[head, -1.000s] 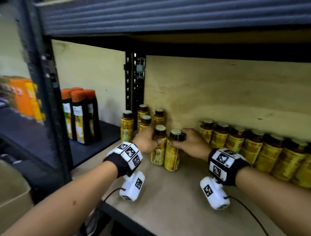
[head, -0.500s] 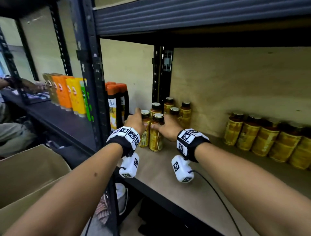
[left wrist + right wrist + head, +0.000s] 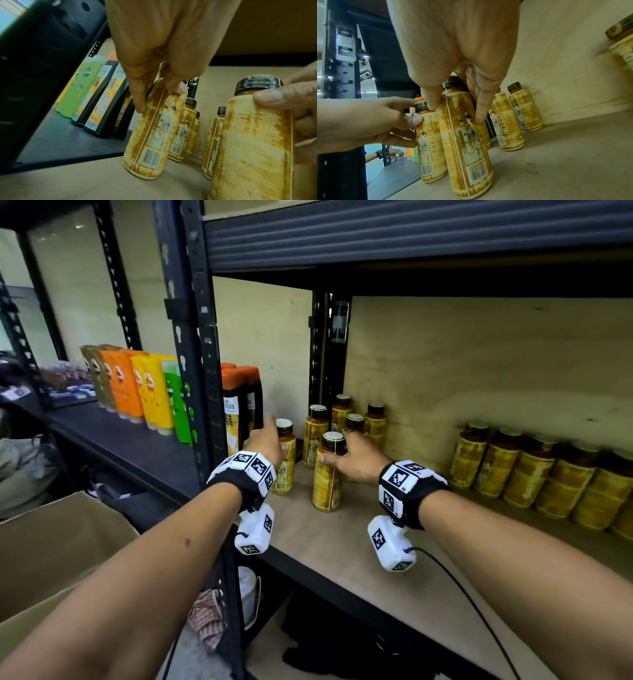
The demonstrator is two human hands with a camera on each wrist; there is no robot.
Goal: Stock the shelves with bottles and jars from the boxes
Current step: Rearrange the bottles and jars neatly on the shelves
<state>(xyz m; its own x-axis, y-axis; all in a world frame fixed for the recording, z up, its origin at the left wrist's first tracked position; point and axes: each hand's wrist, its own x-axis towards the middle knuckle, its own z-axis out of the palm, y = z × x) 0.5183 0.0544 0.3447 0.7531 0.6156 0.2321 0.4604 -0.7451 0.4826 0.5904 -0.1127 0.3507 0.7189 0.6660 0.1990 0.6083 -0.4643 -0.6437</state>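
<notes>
Two yellow-labelled bottles with dark caps stand upright on the wooden shelf board. My left hand grips the left bottle near its shoulder; in the left wrist view its thumb and fingers curl round that bottle. My right hand holds the right bottle just below its cap, with the fingers wrapped on the bottle. The left bottle stands close beside it.
Several like bottles stand behind by the black rear post. A row of wider jars lines the back right. Dark shampoo bottles stand on the neighbouring dark shelf past the front upright. A cardboard box sits low left.
Both hands have carried their bottles left along the shelf to the group by the post. The two bottles now stand slightly apart instead of pressed together.
</notes>
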